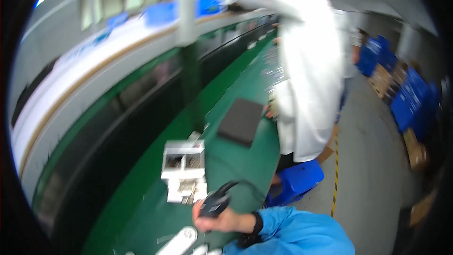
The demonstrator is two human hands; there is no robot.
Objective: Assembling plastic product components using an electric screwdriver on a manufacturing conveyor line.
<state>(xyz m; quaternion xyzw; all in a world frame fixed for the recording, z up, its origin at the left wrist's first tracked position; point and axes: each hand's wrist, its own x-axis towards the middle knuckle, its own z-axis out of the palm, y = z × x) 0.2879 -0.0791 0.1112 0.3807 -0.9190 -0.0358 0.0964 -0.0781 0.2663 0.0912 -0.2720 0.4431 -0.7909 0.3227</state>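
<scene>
My right hand (pixel 214 219), in a blue sleeve, is closed around a black hand-held tool (pixel 215 204). A curved black part sticks out from the tool's top toward the right. Motion blur hides its exact kind. Just beyond the hand stands a white parts box (pixel 184 178) with compartments holding small metal pieces. Below the hand, at the lower edge, lies a long white part (pixel 178 243) with a rounded end; further white pieces beside it are cut off by the frame. My left hand is out of the picture.
A dark flat block (pixel 241 121) lies on the green bench (pixel 226 160). A person in a white coat (pixel 309 75) stands at its right side, near a blue bin (pixel 299 179). A conveyor (pixel 127 108) and post (pixel 187 42) run along the left. Blue crates (pixel 410 97) stand far right.
</scene>
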